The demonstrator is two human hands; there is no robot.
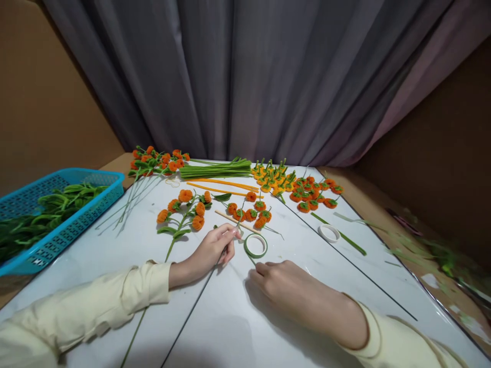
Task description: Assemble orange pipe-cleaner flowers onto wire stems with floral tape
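Observation:
My left hand point(217, 249) is closed in a pinch around a thin dark stem wire point(187, 317), which slants down toward the table's near edge. A small greenish tip shows just above the fingertips. My right hand point(282, 283) has its fingers pressed together on the free end of green floral tape, leading from the tape roll point(247, 251) on the table. Behind the hands lie several loose orange pipe-cleaner pumpkins point(251, 214) and a wooden stick point(238, 222). Left of them rests a finished-looking pumpkin branch point(180, 225) with green leaves, its stem passing under my left forearm.
A blue basket point(115, 179) of green leaves stands at left. Pumpkin stems point(161, 161), green pipe cleaners point(217, 168), yellow pieces point(272, 179) and more orange pumpkins point(312, 194) line the back. A white roll point(329, 233) and a green strip point(351, 243) lie right.

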